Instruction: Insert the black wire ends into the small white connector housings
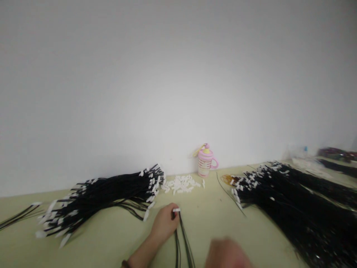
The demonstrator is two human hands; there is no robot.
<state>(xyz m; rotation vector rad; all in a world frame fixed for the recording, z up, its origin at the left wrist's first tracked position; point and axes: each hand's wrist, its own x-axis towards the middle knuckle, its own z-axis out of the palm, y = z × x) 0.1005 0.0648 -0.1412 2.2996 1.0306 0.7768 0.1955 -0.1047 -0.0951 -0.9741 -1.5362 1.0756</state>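
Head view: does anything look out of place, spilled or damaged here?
One thin dark wire lies loose beside the pile of black wires on the right, apart from the others. The pink mug also looks somewhat odd on this work table. I see no clear damage; the right hand is blurred.

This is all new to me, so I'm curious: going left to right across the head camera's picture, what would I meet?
Loose black wires, white-ended bundle of black wires, left hand, pink-lidded striped mug, big heap of white-ended black wires.
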